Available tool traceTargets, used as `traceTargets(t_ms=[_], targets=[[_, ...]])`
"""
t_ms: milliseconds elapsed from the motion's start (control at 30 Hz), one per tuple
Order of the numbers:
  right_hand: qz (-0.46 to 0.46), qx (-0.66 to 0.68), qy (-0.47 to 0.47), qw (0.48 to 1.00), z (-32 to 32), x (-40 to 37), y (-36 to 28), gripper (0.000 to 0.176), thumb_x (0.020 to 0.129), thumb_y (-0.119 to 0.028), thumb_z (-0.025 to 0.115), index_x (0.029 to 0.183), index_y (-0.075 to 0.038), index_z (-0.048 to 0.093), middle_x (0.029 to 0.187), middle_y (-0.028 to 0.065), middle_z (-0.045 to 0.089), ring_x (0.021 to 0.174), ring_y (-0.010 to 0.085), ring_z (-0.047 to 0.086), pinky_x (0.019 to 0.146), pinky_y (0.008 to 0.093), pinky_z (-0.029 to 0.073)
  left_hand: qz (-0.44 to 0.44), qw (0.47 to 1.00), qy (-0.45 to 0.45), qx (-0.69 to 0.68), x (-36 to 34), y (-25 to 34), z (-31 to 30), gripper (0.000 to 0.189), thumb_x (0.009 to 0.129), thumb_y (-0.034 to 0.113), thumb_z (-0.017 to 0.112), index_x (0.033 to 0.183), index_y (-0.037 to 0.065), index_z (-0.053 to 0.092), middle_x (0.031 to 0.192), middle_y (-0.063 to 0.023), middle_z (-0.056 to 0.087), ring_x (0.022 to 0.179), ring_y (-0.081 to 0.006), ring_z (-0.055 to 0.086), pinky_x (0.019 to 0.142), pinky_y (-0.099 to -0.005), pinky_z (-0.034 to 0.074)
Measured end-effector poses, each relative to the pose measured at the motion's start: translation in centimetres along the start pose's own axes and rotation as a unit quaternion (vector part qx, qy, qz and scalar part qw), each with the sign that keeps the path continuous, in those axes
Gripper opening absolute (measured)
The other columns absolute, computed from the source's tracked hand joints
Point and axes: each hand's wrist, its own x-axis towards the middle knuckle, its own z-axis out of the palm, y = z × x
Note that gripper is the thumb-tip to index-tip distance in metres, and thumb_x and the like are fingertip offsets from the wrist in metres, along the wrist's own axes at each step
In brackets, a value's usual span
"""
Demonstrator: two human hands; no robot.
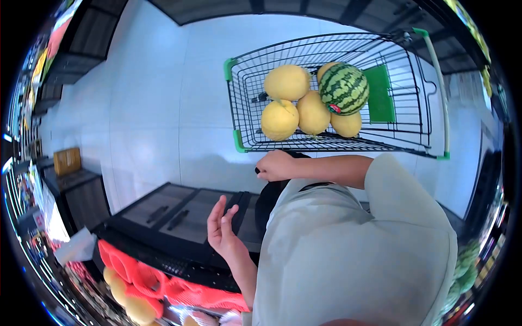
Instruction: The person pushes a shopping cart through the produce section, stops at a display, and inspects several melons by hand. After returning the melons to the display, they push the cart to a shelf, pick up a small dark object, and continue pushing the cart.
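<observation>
My left hand (pixel 222 228) is raised at lower centre with its fingers apart and nothing in it, above the dark cabinets beside the produce display. My right hand (pixel 276 166) is closed in front of my waist, just below the cart's near side. A small dark spot shows at its fingers; what they hold, if anything, cannot be made out. The wire shopping cart (pixel 402 148) has green corners. In it lie several yellow melons (pixel 286 82) and a striped green watermelon (pixel 344 88) with a red sticker, resting against the melons on the right.
A produce display (pixel 204 293) with red foam netting and yellow fruit runs along the lower left. Dark cabinets (pixel 182 214) stand beneath it. On a dark stand at left sits a brown box (pixel 67 161). More dark units line the top. Green produce (pixel 462 271) appears at lower right.
</observation>
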Motion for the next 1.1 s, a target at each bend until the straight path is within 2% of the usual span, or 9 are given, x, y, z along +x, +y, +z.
traceTargets(t_ms=[100,267,367,467,600,733,900,1033,1100], targets=[[0.043,0.051,0.170,0.983,-0.5,-2.4,1.8,0.020,0.080,-0.028,0.068,0.076,-0.009,0.068,0.075,0.0129,0.068,0.073,0.0346,0.066,0.066,0.0467,0.052,-0.041,0.994,-0.099,0.011,2.0,-0.5,-0.4,0.027,0.096,0.001,0.049,0.121,-0.005,0.058,0.124,-0.0178,0.063,0.099,-0.0235,0.066,0.094,-0.0335,0.049],[0.176,0.047,0.240,0.953,-2.7,-8.3,0.3,0.021,0.080,-0.029,0.069,0.077,-0.008,0.067,0.073,0.0116,0.068,0.070,0.0323,0.066,0.064,0.0451,0.050,-0.052,0.965,-0.258,0.001,4.2,-0.7,-0.7,0.024,0.097,0.002,0.049,0.117,-0.005,0.059,0.122,-0.0191,0.064,0.100,-0.0253,0.066,0.094,-0.0364,0.050],[0.241,0.124,0.401,0.875,-1.9,-12.2,0.0,0.021,0.082,-0.026,0.067,0.076,-0.006,0.067,0.072,0.0101,0.068,0.069,0.0281,0.067,0.063,0.0399,0.051,-0.083,0.937,-0.339,0.017,6.7,-2.5,-1.3,0.022,0.098,0.006,0.050,0.115,-0.004,0.060,0.120,-0.0201,0.064,0.101,-0.0254,0.065,0.093,-0.0369,0.051],[0.364,0.222,0.411,0.805,-1.9,-18.0,-1.4,0.015,0.083,-0.019,0.065,0.079,-0.005,0.067,0.074,0.0088,0.070,0.069,0.0223,0.068,0.062,0.0341,0.052,-0.094,0.917,-0.387,0.026,7.9,-3.7,-0.9,0.023,0.099,0.010,0.051,0.114,-0.004,0.060,0.116,-0.0196,0.065,0.099,-0.0254,0.066,0.092,-0.0371,0.051],[0.371,0.181,0.558,0.720,-1.0,-25.7,1.0,0.015,0.089,-0.005,0.057,0.098,0.000,0.069,0.080,0.0079,0.072,0.074,0.0109,0.067,0.063,0.0263,0.050,-0.061,0.898,-0.431,0.062,8.3,-3.2,0.2,0.024,0.098,0.013,0.052,0.114,-0.004,0.061,0.114,-0.0184,0.066,0.096,-0.0247,0.066,0.091,-0.0359,0.051],[0.358,0.140,0.666,0.640,-3.3,-33.0,5.0,0.024,0.091,-0.005,0.056,0.113,-0.001,0.066,0.092,0.0081,0.074,0.074,0.0093,0.061,0.065,0.0253,0.047,-0.048,0.898,-0.433,0.065,7.4,-2.8,1.8,0.023,0.098,0.012,0.052,0.113,-0.003,0.062,0.113,-0.0174,0.067,0.096,-0.0241,0.066,0.091,-0.0355,0.052],[0.432,0.026,0.717,0.547,-8.3,-41.5,9.9,0.032,0.088,-0.020,0.063,0.114,-0.003,0.066,0.100,0.0154,0.072,0.094,0.0251,0.069,0.084,0.0347,0.053,-0.069,0.884,-0.459,0.063,5.5,-4.7,4.2,0.021,0.098,0.007,0.050,0.112,-0.003,0.062,0.111,-0.0157,0.068,0.096,-0.0226,0.066,0.089,-0.0338,0.052],[0.453,-0.049,0.719,0.526,-11.3,-47.7,14.0,0.040,0.088,-0.026,0.064,0.120,-0.002,0.063,0.110,0.0173,0.070,0.103,0.0327,0.066,0.091,0.0385,0.051,-0.053,0.891,-0.446,0.067,3.1,-5.8,7.7,0.020,0.098,0.006,0.049,0.111,-0.003,0.062,0.111,-0.0156,0.067,0.095,-0.0222,0.066,0.088,-0.0334,0.053],[0.467,-0.203,0.686,0.520,-12.8,-50.9,17.7,0.049,0.086,-0.033,0.065,0.124,-0.002,0.061,0.115,0.0200,0.067,0.110,0.0363,0.063,0.096,0.0407,0.048,-0.048,0.890,-0.446,0.080,1.5,-6.2,10.4,0.021,0.098,0.007,0.050,0.112,-0.003,0.062,0.112,-0.0145,0.067,0.097,-0.0217,0.066,0.089,-0.0331,0.051]])
